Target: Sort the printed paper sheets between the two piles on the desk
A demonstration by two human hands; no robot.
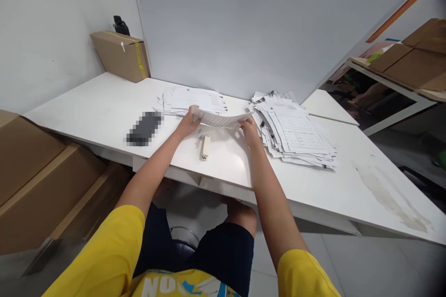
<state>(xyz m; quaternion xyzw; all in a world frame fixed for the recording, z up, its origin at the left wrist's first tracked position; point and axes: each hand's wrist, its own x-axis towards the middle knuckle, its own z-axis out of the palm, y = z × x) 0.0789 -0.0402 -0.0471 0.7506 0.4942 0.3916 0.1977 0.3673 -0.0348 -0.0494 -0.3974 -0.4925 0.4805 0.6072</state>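
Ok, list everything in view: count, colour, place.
held sheets: one small bundle, white, held off the table between both hands
big paper pile: one, white printed, table right of the hands
small paper pile: one, white, table behind the hands
stapler: one, cream, table under the held sheets
dark flat thing: one, blurred, table left of the hands
table: one, white, against the wall
box: one, brown, table's far left corner, black item on top
floor boxes: brown, left of the table
left hand: grips the sheets' left end
right hand: grips the sheets' right end
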